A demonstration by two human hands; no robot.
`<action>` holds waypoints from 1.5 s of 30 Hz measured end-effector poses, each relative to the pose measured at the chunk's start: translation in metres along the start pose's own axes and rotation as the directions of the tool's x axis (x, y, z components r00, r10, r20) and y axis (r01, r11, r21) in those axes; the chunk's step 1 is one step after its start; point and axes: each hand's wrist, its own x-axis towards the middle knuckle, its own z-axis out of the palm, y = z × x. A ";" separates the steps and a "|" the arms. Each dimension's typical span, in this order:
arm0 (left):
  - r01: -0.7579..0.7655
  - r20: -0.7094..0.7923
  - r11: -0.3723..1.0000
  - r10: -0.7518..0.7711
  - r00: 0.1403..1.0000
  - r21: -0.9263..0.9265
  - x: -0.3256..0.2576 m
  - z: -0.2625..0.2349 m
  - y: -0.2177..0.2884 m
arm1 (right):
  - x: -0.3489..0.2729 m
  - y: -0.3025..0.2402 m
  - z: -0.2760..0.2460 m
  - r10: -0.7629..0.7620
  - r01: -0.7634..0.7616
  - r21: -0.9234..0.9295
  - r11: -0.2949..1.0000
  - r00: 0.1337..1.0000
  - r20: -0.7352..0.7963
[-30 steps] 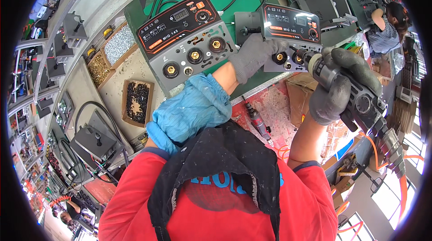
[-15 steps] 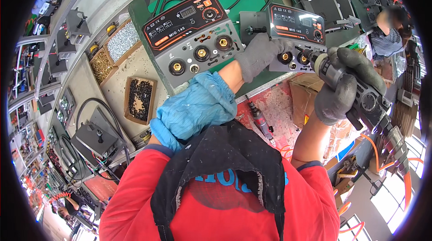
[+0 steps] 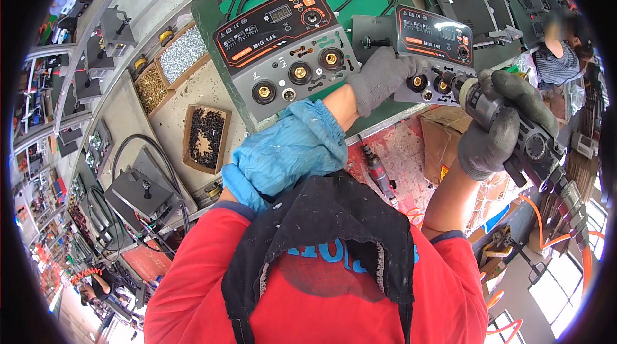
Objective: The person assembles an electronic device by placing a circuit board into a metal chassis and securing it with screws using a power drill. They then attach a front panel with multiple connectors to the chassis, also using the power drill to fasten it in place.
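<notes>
My left hand, in a grey glove, reaches across to the right-hand welder front panel. Its fingers are closed against the panel's lower left part, by the round sockets; the fingertips are partly hidden. Gripped in my gloved right hand is an air screwdriver with an orange hose. The bit points left at the panel, close to the right socket and my left fingertips. Whether it touches a screw is too small to tell. Left of my hands stands another welder front panel with three brass-centred sockets.
Left on the bench, a box of silver screws, a box of brass-coloured parts and a box of black screws stand together. A second air screwdriver hangs below the bench edge. Another person is at the far right.
The whole view has shifted slightly, so the scene sits a little further right. Both hands and the screwdriver keep nearly the same place at the panel.
</notes>
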 end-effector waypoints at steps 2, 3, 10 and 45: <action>0.022 0.031 0.999 -0.021 0.999 -0.028 -0.001 0.000 0.003 | -0.001 0.001 0.001 -0.002 0.002 0.022 1.000 1.000 -0.012; 0.024 0.020 0.999 -0.024 1.000 -0.026 -0.003 0.001 0.006 | -0.002 0.000 0.003 0.007 -0.006 0.031 1.000 1.000 -0.027; -0.040 -0.082 0.999 0.041 0.996 0.014 -0.005 0.009 0.011 | 0.000 0.002 -0.003 -0.006 0.005 0.034 0.999 1.000 0.028; -0.064 -0.060 0.996 0.061 0.996 -0.058 -0.008 0.010 0.009 | -0.002 0.004 0.011 -0.033 0.048 0.134 0.990 0.993 -0.113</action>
